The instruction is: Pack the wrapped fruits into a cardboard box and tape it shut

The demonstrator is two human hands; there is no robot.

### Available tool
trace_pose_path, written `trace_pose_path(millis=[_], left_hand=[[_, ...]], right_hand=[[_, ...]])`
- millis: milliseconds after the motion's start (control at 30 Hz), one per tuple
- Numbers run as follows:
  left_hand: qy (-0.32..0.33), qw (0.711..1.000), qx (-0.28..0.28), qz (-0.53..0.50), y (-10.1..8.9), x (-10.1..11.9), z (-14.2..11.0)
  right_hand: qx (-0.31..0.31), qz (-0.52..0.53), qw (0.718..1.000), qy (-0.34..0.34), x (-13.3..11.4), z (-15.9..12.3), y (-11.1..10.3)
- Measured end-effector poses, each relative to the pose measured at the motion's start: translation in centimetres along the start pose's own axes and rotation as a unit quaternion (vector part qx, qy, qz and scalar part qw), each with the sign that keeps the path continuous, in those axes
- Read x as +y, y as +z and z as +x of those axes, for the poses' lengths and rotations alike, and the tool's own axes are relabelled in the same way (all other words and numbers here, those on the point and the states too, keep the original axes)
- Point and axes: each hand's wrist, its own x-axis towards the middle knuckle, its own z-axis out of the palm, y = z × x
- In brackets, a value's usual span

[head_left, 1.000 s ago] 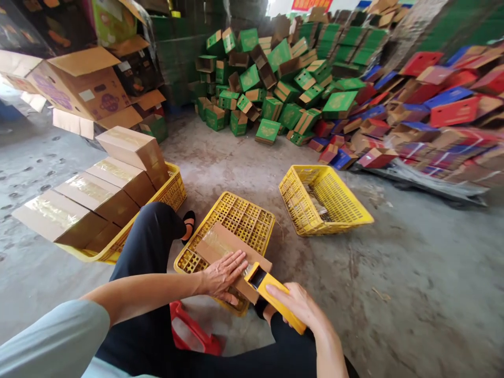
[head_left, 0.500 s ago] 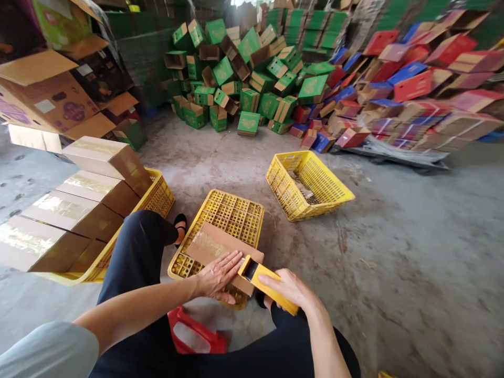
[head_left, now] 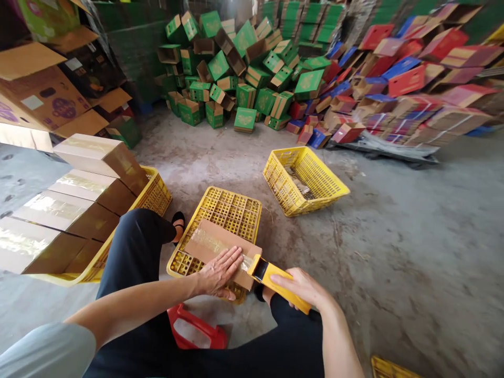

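A flat-lying cardboard box (head_left: 205, 239) with clear tape along its top rests on an upturned yellow crate (head_left: 232, 207) between my knees. My left hand (head_left: 221, 270) lies flat on the box, fingers stretched out over the tape. In my right hand (head_left: 299, 289) is a yellow tape dispenser (head_left: 281, 281), gripped round its handle. The dispenser's head sits at the right end of the box, and a short strip of tape shows between it and my left fingertips.
Taped boxes (head_left: 66, 210) fill a yellow crate at left. Another yellow crate (head_left: 305, 181) stands ahead on the concrete floor. Piles of green boxes (head_left: 246, 97) and red and blue boxes (head_left: 405, 81) lie behind. Something red (head_left: 197, 328) is below me.
My right hand has drawn the tape dispenser a little to the right, to the box's end, and tape now shows behind it. My left hand stays on the box. The view has shifted slightly.
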Motion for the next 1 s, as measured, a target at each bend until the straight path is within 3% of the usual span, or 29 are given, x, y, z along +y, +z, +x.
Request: trace_pose_path(millis=[367, 533, 767, 1000], left_hand=[[0.073, 0.997, -0.027, 0.008, -0.1, 1.5, 1.5], [0.074, 0.997, -0.019, 0.029, 0.3, 1.3, 1.3], [0.063, 0.997, -0.025, 0.037, 0.6, 1.6, 1.2], [0.067, 0.997, -0.045, 0.009, 0.6, 2.6, 2.1]], right_hand=[[-0.012, 0.004, 1.0, -0.005, 1.2, 0.9, 0.0], [-0.034, 0.03, 0.999, -0.003, 2.1, 0.8, -0.1], [-0.008, 0.044, 0.999, 0.016, 4.8, 0.6, -0.6], [-0.019, 0.059, 0.998, -0.003, 5.0, 0.4, -0.4]])
